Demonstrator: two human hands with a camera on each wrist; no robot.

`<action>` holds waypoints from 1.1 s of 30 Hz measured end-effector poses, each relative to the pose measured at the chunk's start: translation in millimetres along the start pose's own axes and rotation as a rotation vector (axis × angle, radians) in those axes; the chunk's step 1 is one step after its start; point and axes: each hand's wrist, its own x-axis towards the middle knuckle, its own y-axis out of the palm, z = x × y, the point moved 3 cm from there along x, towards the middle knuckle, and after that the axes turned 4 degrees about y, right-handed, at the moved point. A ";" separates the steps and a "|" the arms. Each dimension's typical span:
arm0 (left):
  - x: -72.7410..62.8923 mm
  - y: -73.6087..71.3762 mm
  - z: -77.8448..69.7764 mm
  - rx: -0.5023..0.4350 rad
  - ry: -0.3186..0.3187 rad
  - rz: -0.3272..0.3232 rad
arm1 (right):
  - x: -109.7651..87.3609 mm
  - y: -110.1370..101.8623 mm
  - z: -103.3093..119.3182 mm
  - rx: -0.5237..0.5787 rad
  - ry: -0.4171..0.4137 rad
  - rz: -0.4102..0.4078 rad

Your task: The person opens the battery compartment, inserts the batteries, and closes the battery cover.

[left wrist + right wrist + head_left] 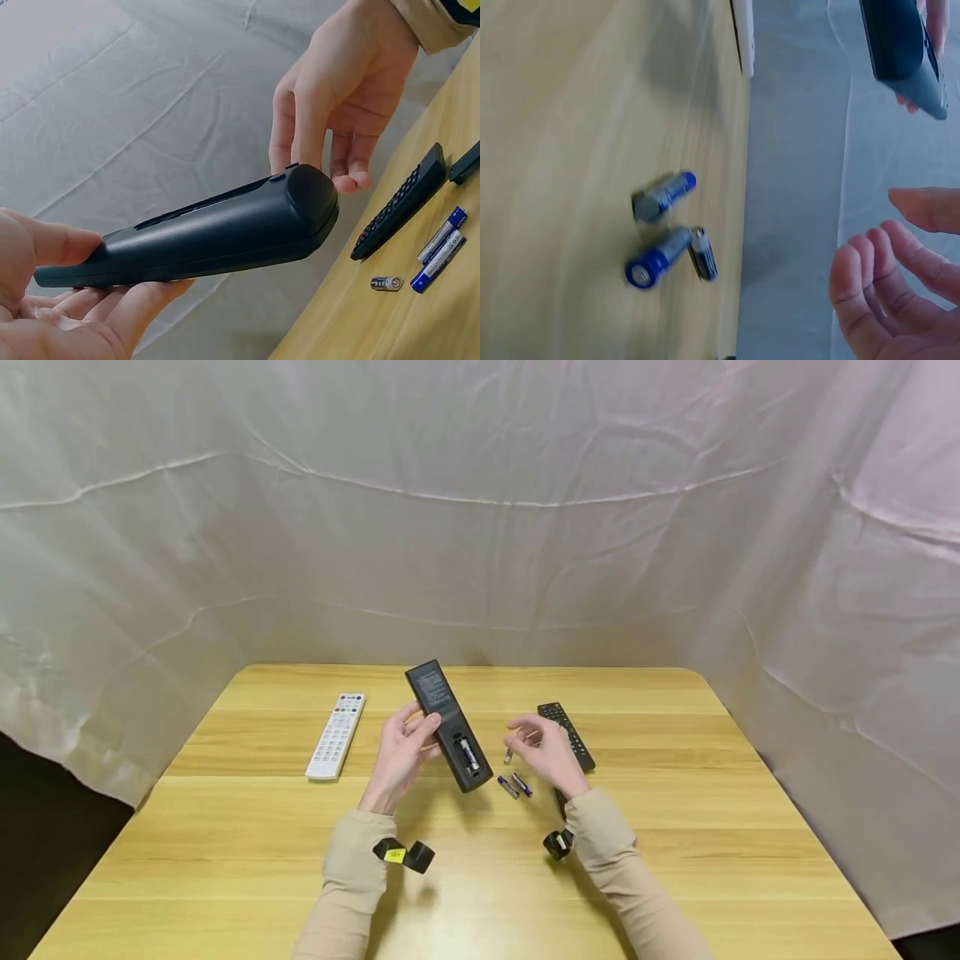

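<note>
Above the table [225, 860], left hand [401, 752] grips remote [453, 722], battery slot [458, 748] upward, seemingly for access; right hand [551, 752] relaxed, empty.

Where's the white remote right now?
In the head view, the white remote lies on the left part of the wooden table, just left of the left hand, which holds a black remote.

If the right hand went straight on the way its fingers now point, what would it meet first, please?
The right hand would probably first meet the long black plastic remote control held in the left hand, though the depth between them is unclear.
</note>
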 end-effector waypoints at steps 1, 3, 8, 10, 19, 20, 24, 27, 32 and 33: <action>-0.1 0.0 -0.2 -0.002 0.001 0.002 | 1.2 -1.1 -0.2 -0.017 0.012 0.005; -0.2 -0.3 -0.3 -0.003 0.000 0.002 | 3.4 -2.8 -0.2 -0.054 0.036 0.024; 0.1 -1.0 0.1 0.003 -0.005 -0.009 | 11.3 -4.8 2.8 -0.161 0.082 0.109; 0.2 -1.3 0.3 0.008 -0.006 -0.013 | 15.4 -4.6 4.6 -0.214 0.098 0.145; 0.3 -1.9 0.7 0.015 -0.005 -0.004 | 35.0 2.3 6.2 -0.356 0.210 0.272; 0.5 -2.0 0.6 0.014 -0.006 -0.003 | 37.7 4.0 6.0 -0.365 0.222 0.283; 1.1 -2.0 0.5 0.018 -0.006 -0.003 | 47.5 11.4 2.2 -0.415 0.245 0.340; 1.1 -1.5 1.1 0.019 -0.006 0.001 | 53.0 15.9 -3.4 -0.445 0.274 0.367; 1.0 -0.6 2.7 0.018 -0.008 0.005 | 58.9 22.6 -10.4 -0.471 0.352 0.394; 1.1 -0.5 3.1 0.017 -0.008 0.003 | 59.6 23.8 -11.0 -0.479 0.364 0.401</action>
